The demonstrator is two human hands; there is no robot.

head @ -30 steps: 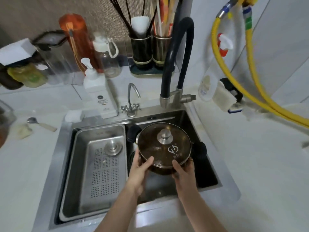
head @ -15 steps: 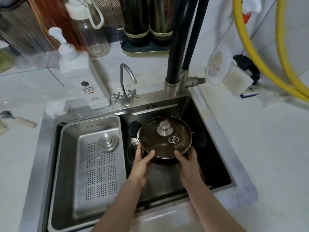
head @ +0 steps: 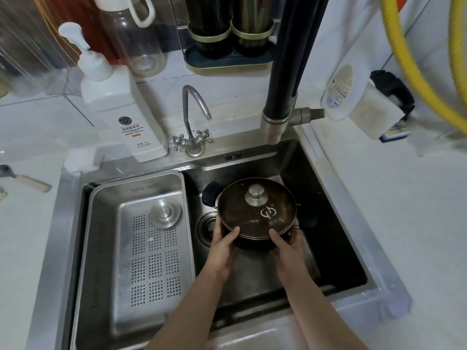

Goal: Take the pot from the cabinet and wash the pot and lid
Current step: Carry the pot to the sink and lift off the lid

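Both hands, left [head: 222,246] and right [head: 288,248], are clamped on the pot [head: 252,242], which has been lowered deeper into the sink [head: 336,248] basin, lid [head: 256,210] on, so washing can likely begin.

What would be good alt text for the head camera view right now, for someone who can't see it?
Two bare hands, left hand and right hand, hold a dark pot with its glass lid on, low inside the right basin of a steel sink. A perforated drain tray fills the left basin, and a white pump bottle stands behind it beside a small faucet.
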